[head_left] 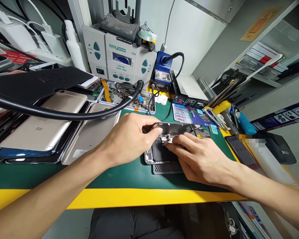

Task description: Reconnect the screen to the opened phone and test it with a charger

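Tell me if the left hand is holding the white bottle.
No, the left hand pinches the raised panel of the open phone; the bottle stands beside the grey station.

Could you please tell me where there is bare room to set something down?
Bare green mat shows between the left hand, opened phone and yellow edge, and as a strip before the stacked phones. It is crowded behind, around the parts tray, and at right, among the tools.
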The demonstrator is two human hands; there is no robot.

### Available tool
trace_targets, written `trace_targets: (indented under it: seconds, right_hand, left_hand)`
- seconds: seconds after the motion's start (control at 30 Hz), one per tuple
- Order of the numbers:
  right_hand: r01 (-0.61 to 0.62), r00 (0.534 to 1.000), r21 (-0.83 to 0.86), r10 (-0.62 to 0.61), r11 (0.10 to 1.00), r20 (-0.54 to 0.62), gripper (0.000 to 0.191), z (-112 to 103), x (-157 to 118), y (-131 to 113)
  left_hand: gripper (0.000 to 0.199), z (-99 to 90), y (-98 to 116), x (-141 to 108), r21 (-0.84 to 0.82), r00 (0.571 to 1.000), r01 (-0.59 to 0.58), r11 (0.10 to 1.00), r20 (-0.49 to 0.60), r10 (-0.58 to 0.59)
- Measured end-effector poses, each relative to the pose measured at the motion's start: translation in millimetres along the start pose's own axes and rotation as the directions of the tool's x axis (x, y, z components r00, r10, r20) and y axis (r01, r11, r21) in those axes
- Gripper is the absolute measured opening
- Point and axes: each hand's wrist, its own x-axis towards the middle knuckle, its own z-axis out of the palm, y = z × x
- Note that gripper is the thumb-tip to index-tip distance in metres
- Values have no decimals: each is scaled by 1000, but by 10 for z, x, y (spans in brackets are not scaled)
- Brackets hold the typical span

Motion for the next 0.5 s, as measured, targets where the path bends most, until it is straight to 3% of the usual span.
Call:
trace_targets:
  seconds: [0.5]
  right_hand:
    - [91, 995, 37, -90, 995, -46, 25, 101, 52, 28]
  left_hand:
    - [23, -4, 16, 1, 28, 1000, -18, 999, -13, 18]
